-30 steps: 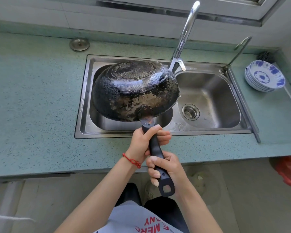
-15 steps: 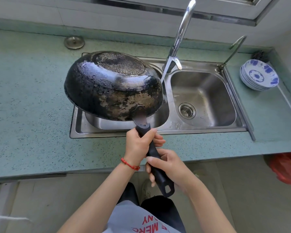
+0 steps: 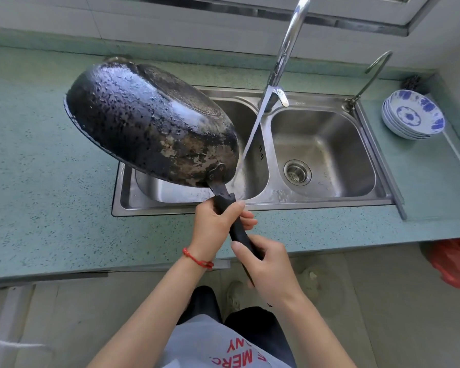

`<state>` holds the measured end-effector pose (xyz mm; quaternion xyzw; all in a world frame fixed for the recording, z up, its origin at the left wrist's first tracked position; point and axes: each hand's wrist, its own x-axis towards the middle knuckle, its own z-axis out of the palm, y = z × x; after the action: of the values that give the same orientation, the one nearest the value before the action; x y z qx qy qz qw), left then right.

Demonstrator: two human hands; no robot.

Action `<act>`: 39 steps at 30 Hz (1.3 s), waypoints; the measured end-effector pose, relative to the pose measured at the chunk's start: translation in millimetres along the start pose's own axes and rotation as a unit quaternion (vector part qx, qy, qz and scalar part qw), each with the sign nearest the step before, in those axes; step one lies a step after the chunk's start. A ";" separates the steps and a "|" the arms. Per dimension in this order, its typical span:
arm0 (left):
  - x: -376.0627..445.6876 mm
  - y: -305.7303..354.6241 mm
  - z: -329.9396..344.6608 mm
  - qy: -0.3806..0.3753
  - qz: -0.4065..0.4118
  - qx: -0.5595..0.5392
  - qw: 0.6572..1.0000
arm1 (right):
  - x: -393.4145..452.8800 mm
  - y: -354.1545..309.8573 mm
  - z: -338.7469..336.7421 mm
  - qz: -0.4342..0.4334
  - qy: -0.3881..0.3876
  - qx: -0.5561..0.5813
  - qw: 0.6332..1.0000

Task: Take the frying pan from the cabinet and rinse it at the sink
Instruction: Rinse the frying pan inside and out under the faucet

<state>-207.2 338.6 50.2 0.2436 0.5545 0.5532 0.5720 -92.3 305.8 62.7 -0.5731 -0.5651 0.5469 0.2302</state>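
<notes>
The black frying pan [image 3: 149,123] hangs bottom-up and tilted over the left basin and the counter to its left, its wet, worn underside facing me. My left hand [image 3: 218,227] grips the black handle close to the pan. My right hand [image 3: 268,264] grips the handle's lower end. A thin stream of water falls from the tall faucet [image 3: 287,51] into the left basin of the steel double sink [image 3: 266,205], just right of the pan's edge.
A stack of blue-and-white bowls [image 3: 413,115] sits on the green counter [image 3: 37,181] at the right. A second thin tap [image 3: 369,75] stands at the sink's back right corner. A red bag [image 3: 457,264] lies on the floor at the right.
The pan has swung left and up, out from over the middle of the left basin, and tipped further onto its side. Both hands kept their hold on the handle.
</notes>
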 end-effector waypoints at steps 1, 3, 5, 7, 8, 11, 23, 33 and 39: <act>-1.3 2.8 0.5 -0.006 -0.006 -0.028 1.000 | -1.2 -1.0 -0.9 0.003 -0.007 0.017 1.000; -4.0 7.4 1.9 -0.017 -0.035 -0.102 0.994 | -3.1 -5.2 -0.2 -0.002 -0.022 0.049 0.999; -6.1 10.4 2.4 -0.028 -0.071 -0.168 0.983 | -3.9 -9.3 1.8 -0.007 -0.046 0.094 0.994; -6.3 12.0 2.1 -0.032 -0.093 -0.207 0.973 | -3.3 -11.1 2.3 0.006 -0.080 0.147 0.986; -5.8 12.6 2.1 -0.032 -0.095 -0.212 0.972 | -2.8 -11.5 1.9 0.016 -0.098 0.177 0.979; -5.7 15.3 0.7 -0.037 -0.090 -0.203 0.974 | -1.9 -9.8 1.5 0.042 -0.139 0.266 0.953; -11.1 6.6 4.7 -0.075 -0.116 -0.206 0.969 | -6.0 4.4 -9.1 0.082 -0.221 0.365 0.901; -15.7 -0.7 11.8 -0.037 -0.074 -0.089 0.993 | -4.1 2.8 -21.0 0.082 -0.215 0.264 0.937; -15.1 -5.6 14.8 0.013 -0.039 -0.011 0.999 | -0.6 5.6 -30.0 0.035 -0.169 0.183 0.968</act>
<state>-188.3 328.4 54.6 0.2081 0.5647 0.5398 0.5885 -63.4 314.5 66.8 -0.4401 -0.4660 0.7375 0.2127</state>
